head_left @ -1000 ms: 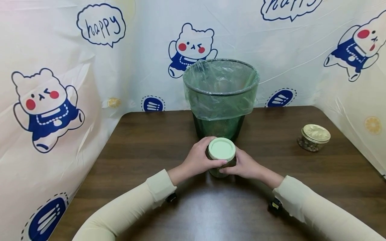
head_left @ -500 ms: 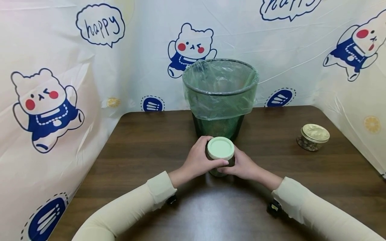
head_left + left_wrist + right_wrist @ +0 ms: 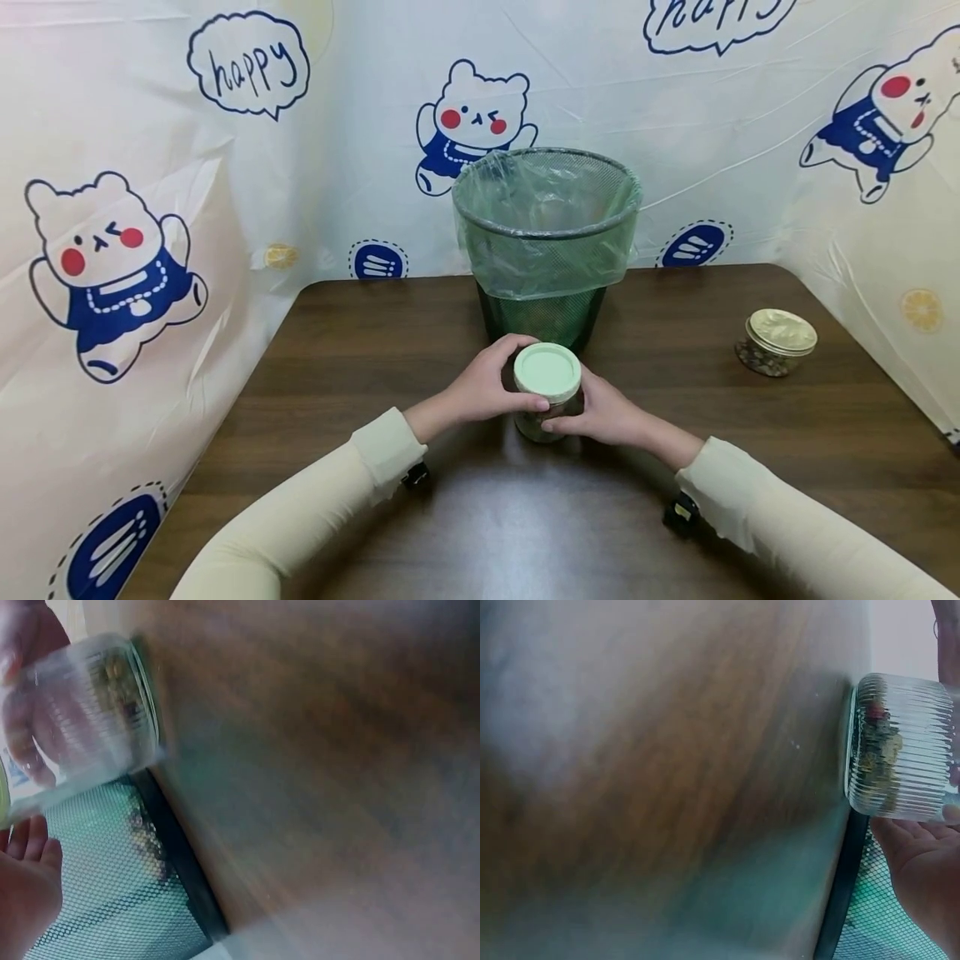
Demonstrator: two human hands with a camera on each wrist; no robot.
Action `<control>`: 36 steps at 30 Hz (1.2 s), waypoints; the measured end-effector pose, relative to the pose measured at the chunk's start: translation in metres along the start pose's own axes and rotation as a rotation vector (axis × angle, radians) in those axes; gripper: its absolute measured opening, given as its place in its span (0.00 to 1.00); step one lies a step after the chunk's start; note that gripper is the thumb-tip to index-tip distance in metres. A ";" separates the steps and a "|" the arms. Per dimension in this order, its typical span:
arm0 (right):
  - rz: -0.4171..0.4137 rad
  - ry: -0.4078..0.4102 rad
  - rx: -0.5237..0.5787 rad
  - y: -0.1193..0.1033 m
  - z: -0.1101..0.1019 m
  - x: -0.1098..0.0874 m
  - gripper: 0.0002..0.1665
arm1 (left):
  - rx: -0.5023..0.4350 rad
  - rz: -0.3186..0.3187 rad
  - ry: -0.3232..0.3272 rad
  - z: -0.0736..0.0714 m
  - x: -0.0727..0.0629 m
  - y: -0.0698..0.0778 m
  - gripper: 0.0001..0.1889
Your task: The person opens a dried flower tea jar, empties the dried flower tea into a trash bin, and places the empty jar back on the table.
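A ribbed clear glass jar (image 3: pixel 531 426) stands upright in front of the bin, with a pale green lid (image 3: pixel 547 372) on top. My left hand (image 3: pixel 480 385) curves round the lid, thumb at its near edge and fingers behind it. Around the jar's body, from the right side, my right hand (image 3: pixel 611 410) holds on, its thumb in front. Mixed brown, dark and red dried bits lie in the bottom of the jar (image 3: pixel 907 750) in the right wrist view. Whether the jar's base touches the table is hard to tell.
A mesh waste bin (image 3: pixel 543 312) with a green plastic liner (image 3: pixel 547 265) stands right behind the jar. At the right on the dark wooden table (image 3: pixel 360 333) sits a low tub (image 3: pixel 776 343) with a gold lid. A printed curtain (image 3: pixel 315 150) encloses the back and sides.
My left hand has shifted slightly left around the lid, its thumb drawn back along the near edge. The right hand keeps its hold on the jar, which stays in nearly the same place.
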State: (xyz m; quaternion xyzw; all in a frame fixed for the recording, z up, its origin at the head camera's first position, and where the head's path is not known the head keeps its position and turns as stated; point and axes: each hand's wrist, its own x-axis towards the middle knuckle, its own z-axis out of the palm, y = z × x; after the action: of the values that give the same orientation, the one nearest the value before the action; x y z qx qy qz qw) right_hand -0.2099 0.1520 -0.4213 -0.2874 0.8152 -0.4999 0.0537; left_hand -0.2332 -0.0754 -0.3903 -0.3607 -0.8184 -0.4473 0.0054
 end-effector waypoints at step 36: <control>-0.017 -0.015 0.042 0.001 -0.001 0.001 0.52 | -0.043 -0.291 0.257 0.035 -0.013 0.030 0.44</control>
State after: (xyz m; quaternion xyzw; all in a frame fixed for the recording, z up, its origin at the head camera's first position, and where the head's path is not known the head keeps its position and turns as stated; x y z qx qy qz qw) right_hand -0.2116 0.1530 -0.4213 -0.2971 0.8017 -0.5150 0.0614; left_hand -0.1950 -0.0474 -0.3936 -0.1786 -0.8447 -0.5033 0.0372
